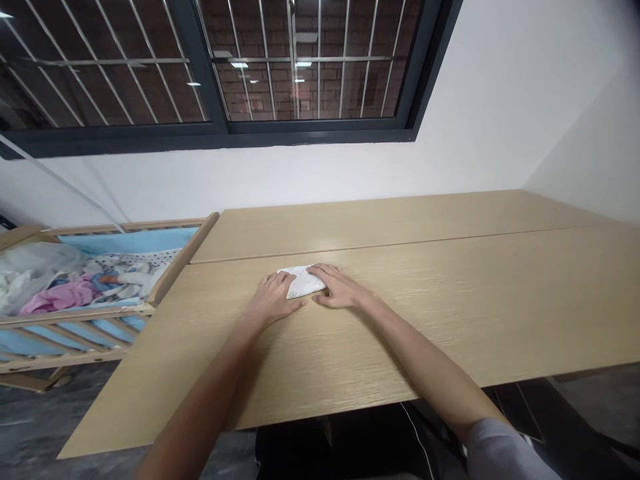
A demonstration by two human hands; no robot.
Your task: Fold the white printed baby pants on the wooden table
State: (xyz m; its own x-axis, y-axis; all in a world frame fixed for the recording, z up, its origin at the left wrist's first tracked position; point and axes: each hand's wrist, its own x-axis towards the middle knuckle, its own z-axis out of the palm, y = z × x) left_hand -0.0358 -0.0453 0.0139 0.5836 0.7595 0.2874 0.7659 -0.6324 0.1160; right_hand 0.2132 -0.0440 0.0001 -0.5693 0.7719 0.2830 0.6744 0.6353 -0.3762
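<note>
A folded white cloth [303, 281] lies on the table [450, 320], on the near board and just on the near side of the seam [400, 240] that joins the two boards. It sits a little left of the table's middle. The cloth forms a flat, roughly triangular wedge, and its long axis runs left to right, dipping slightly toward the near side at the right end. One narrow tip points left, and a blunter corner points toward the near edge, though the hands cover part of its outline. A tiny dark mark near that corner is too small to read. The left hand [274, 299] comes in from the near left and the right hand [340, 287] from the near right, so the cloth lies between them. Both hands touch it. The right hand lies farther over the cloth, its fingers [320, 273] across the right end, while the left hand meets the left part along its near edge. Both hands look open, palms down and fingers stretched flat, with no pinch or closed grip in view. Whether any fingertip has lifted an edge cannot be told. The right forearm ends in a grey sleeve [505, 457]. Off the table's left end stands a wooden cot [183, 263] with blue padding, holding a heap of clothes with a pink garment [57, 298]. A barred window [300, 67] sits in the white wall beyond.
</note>
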